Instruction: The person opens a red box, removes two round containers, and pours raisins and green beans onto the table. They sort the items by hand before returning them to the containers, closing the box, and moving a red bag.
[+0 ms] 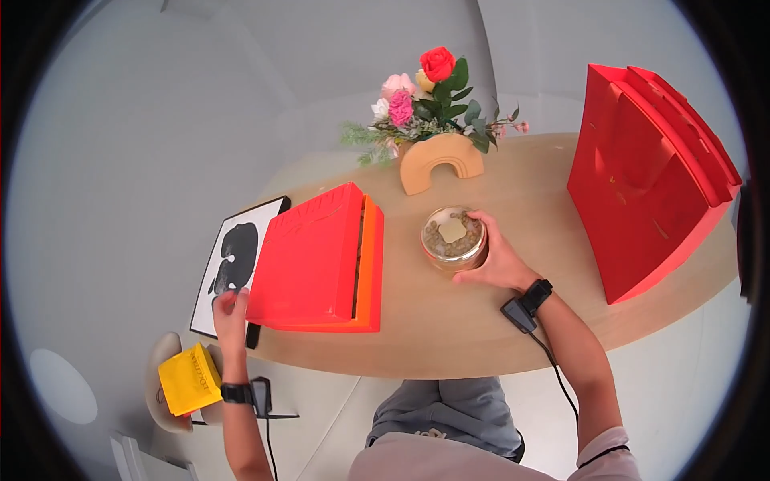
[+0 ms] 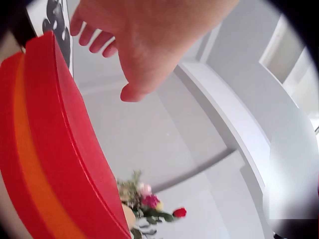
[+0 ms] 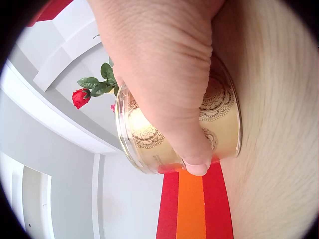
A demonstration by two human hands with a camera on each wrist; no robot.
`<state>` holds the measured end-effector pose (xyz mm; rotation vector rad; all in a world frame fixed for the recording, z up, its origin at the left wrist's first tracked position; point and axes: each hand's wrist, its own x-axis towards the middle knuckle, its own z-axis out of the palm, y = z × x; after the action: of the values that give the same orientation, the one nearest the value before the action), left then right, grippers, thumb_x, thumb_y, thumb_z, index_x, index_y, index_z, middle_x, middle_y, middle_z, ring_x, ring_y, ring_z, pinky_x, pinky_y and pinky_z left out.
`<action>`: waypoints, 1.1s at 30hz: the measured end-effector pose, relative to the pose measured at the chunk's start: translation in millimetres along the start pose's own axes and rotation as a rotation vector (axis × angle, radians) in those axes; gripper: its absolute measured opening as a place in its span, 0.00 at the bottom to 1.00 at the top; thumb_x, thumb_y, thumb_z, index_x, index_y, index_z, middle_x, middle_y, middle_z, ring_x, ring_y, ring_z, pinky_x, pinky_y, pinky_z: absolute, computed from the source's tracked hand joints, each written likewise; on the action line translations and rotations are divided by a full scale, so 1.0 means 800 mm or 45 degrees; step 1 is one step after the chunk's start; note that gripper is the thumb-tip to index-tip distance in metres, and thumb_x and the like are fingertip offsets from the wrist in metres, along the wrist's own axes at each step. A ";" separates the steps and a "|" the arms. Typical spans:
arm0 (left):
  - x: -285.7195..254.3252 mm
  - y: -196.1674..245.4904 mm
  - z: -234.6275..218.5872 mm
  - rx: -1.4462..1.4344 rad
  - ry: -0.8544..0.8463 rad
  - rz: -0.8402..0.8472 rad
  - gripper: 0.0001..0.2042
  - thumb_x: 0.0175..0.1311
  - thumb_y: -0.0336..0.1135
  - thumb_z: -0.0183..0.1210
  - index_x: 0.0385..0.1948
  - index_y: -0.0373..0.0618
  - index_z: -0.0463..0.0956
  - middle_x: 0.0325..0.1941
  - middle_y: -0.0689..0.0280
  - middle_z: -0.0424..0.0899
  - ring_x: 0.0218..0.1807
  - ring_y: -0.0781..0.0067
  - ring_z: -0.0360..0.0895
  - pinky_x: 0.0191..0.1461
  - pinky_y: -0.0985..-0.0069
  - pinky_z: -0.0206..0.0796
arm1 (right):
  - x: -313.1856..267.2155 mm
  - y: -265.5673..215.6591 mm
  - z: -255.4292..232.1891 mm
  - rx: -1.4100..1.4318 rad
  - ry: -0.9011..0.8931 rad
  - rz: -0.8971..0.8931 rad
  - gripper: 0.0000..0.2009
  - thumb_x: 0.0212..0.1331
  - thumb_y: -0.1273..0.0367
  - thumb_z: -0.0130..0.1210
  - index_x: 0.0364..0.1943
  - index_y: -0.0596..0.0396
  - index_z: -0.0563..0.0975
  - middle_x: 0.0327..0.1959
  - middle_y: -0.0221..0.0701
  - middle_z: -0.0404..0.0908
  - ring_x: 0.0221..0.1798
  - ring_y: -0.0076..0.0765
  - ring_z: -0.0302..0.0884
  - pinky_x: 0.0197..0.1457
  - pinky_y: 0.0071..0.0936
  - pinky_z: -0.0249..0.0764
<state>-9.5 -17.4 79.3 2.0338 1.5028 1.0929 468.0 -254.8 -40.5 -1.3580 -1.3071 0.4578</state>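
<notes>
In the head view my right hand (image 1: 501, 260) grips a round gold jar (image 1: 439, 255) with a clear lid on the table. Through the lid, small greenish-brown pieces show around a pale square. The right wrist view has the thumb pressed along the jar's gold side, which bears dark lace-like patterns (image 3: 219, 107); the other fingers are hidden. My left hand (image 1: 230, 317) is beside the near left corner of a large red box (image 1: 309, 256). In the left wrist view its fingers (image 2: 102, 41) are loosely bent and hold nothing. An orange layer (image 1: 366, 264) shows between the box's red parts.
A framed black-and-white picture (image 1: 210, 276) lies left of the box. Behind the jar stands a flower arrangement (image 1: 425, 104) by a tan arch-shaped vase (image 1: 421, 160). A tall red paper bag (image 1: 642, 184) stands at the right. A yellow bag (image 1: 189, 381) sits on a chair (image 1: 164, 353).
</notes>
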 end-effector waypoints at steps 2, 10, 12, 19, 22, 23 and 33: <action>0.012 -0.031 -0.011 0.037 -0.022 -0.371 0.39 0.61 0.63 0.71 0.62 0.36 0.74 0.59 0.56 0.81 0.59 0.64 0.78 0.63 0.66 0.70 | 0.001 -0.003 -0.002 -0.028 0.016 0.028 0.61 0.36 0.62 0.87 0.76 0.48 0.53 0.74 0.46 0.66 0.78 0.49 0.64 0.82 0.43 0.62; 0.009 -0.032 0.006 -0.648 -0.491 -0.884 0.37 0.67 0.60 0.69 0.68 0.41 0.70 0.61 0.59 0.79 0.60 0.59 0.81 0.63 0.55 0.76 | 0.002 -0.010 -0.003 -0.082 0.010 0.066 0.60 0.38 0.62 0.86 0.76 0.48 0.53 0.74 0.46 0.65 0.79 0.50 0.64 0.82 0.44 0.61; 0.002 -0.035 0.012 -0.708 -0.470 -0.886 0.36 0.67 0.58 0.69 0.68 0.42 0.70 0.61 0.59 0.80 0.60 0.58 0.81 0.63 0.53 0.76 | 0.002 -0.008 -0.001 -0.080 0.024 0.053 0.60 0.38 0.61 0.86 0.76 0.48 0.53 0.75 0.46 0.65 0.79 0.50 0.64 0.82 0.44 0.61; -0.007 -0.033 0.013 -0.871 -0.495 -0.792 0.29 0.73 0.49 0.66 0.68 0.43 0.71 0.63 0.57 0.81 0.63 0.55 0.82 0.61 0.44 0.79 | 0.003 -0.006 -0.002 -0.075 0.002 0.071 0.61 0.38 0.61 0.86 0.76 0.48 0.52 0.74 0.47 0.65 0.78 0.50 0.64 0.82 0.45 0.61; -0.018 -0.032 0.016 -0.918 -0.493 -0.791 0.27 0.73 0.48 0.66 0.67 0.43 0.72 0.61 0.57 0.83 0.63 0.55 0.83 0.57 0.46 0.82 | 0.003 -0.008 -0.001 -0.082 0.006 0.076 0.61 0.38 0.61 0.86 0.76 0.48 0.52 0.74 0.47 0.65 0.78 0.51 0.64 0.82 0.45 0.61; -0.025 -0.029 0.019 -0.918 -0.495 -0.792 0.27 0.73 0.48 0.66 0.67 0.43 0.72 0.61 0.57 0.83 0.63 0.55 0.83 0.57 0.46 0.82 | 0.003 -0.009 -0.001 -0.083 0.003 0.088 0.61 0.39 0.61 0.86 0.76 0.48 0.52 0.74 0.47 0.65 0.78 0.51 0.64 0.82 0.45 0.61; -0.077 0.030 0.039 -0.916 -0.473 -0.770 0.23 0.72 0.44 0.68 0.62 0.44 0.76 0.59 0.62 0.85 0.60 0.62 0.84 0.57 0.50 0.83 | 0.003 -0.011 -0.002 -0.171 0.039 0.065 0.60 0.39 0.61 0.86 0.76 0.49 0.52 0.74 0.47 0.65 0.78 0.50 0.64 0.82 0.44 0.62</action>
<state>21.7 -78.4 54.8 1.1054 1.1694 0.7811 466.1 -255.6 -31.1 -1.5071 -1.2997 0.3878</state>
